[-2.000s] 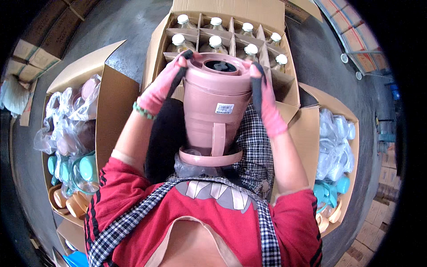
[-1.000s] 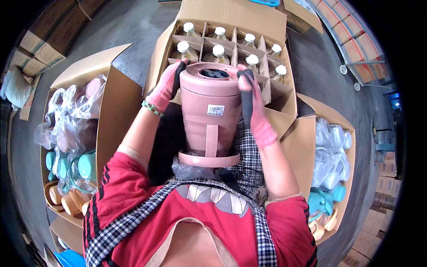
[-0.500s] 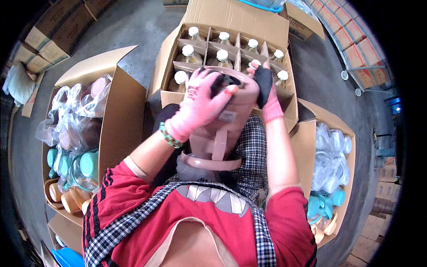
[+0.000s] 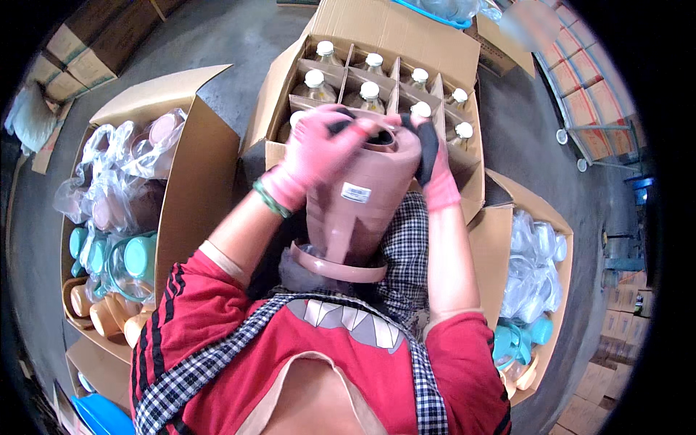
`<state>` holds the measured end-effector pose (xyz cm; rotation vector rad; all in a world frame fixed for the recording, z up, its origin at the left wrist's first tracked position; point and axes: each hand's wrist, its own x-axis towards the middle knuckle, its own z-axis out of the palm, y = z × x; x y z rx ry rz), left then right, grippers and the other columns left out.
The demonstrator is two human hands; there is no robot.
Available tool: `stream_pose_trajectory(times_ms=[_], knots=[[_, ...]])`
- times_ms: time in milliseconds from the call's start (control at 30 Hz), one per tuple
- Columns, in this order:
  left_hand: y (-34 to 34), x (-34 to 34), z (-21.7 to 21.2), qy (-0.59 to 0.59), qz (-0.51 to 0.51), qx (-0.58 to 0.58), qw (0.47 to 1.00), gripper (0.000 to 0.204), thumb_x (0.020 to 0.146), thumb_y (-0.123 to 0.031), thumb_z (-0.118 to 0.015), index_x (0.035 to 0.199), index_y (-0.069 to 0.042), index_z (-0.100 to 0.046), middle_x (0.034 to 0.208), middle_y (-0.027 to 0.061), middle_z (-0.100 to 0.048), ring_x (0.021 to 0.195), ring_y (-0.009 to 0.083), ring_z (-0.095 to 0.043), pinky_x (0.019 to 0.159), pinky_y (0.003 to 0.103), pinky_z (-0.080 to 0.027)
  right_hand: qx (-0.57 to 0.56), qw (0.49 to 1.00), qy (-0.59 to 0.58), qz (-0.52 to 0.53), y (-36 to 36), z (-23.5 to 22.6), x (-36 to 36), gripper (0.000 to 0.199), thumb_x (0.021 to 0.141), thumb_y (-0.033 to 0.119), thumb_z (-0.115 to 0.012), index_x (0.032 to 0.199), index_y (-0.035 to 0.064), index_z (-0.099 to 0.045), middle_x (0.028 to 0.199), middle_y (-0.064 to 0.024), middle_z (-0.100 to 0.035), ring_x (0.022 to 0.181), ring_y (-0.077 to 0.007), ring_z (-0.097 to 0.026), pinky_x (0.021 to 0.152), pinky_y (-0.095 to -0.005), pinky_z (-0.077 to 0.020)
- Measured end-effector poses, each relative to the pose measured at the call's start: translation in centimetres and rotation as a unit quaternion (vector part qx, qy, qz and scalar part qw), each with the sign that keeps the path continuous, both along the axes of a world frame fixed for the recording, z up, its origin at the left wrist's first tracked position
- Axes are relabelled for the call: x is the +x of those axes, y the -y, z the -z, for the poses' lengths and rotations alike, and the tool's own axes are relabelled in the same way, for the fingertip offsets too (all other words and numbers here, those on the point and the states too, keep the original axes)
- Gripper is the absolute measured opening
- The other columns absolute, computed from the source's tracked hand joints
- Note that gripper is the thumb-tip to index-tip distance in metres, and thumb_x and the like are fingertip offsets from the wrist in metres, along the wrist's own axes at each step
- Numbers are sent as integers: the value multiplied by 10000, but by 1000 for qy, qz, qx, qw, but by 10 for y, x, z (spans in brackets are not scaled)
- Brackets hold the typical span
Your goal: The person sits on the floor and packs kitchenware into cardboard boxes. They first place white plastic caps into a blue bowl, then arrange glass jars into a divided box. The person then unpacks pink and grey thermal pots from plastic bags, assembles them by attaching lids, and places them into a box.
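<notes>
Jug: tall dusty-pink plastic jug [image 4: 359, 210] at centre frame, upright but leaning slightly, its flared base near the person's chest, a small white label on its wall and a strap-like handle running down the near side.
Jug mouth: dark opening at the top, mostly hidden under the left glove; I cannot tell what, if anything, sits in it.
Left hand: left hand [image 4: 319, 156] in a pink glove, fingers curled over the jug's top rim from the left, pressing on or turning something there; closed around the rim, not flat.
Right hand: right hand [image 4: 433, 163] in a pink glove with dark fingers, wrapped against the upper right wall of the jug, steadying it.
Doing it well: judging by the hold, the right hand should keep the body from rotating while the left works the top squarely, with the base braced against the lap so the jug does not tip forward.
Beyond the jug: open carton [image 4: 406, 43] with divider cells, each holding a white-capped bottle [image 4: 314, 78], upper centre, just behind the hands.
Left of frame: carton [image 4: 196, 188] of bagged lids and teal and tan cups.
Right of frame: carton [image 4: 500, 239] of clear bagged pieces and teal parts.
Floor: grey concrete [image 4: 239, 36].
</notes>
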<state>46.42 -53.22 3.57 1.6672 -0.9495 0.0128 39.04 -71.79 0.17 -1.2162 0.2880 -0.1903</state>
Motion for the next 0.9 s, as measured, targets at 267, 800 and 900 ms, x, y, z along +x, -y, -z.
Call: stream_pose_trajectory(times_ms=[267, 800, 900], knots=[[4, -26, -10, 220, 23, -31, 975, 200, 678, -222, -645, 661, -28, -600, 685, 112, -560, 694, 299, -543, 662, 362, -432, 194, 971, 54, -130, 48, 23, 2, 464, 875, 406, -390, 1018, -8, -543, 962, -103, -571, 882, -165, -537, 795, -279, -433], [28, 23, 112, -810, 460, -264, 250, 365, 856, -341, -482, 1092, -64, -512, 1009, 53, -580, 897, 122, -549, 813, 293, -453, -749, 575, -33, -327, -44, -122, -11, 204, 720, 231, -582, 701, 28, -569, 729, -148, -553, 713, -321, -536, 667, -396, -429], [23, 29, 113, -822, 457, -290, 180, 338, 863, -351, -465, 1054, -80, -529, 974, 29, -588, 862, 103, -552, 788, 268, -454, -743, 582, -177, -279, -69, -116, 10, 277, 758, 274, -528, 744, 1, -575, 751, -190, -571, 749, -347, -547, 644, -408, -423]])
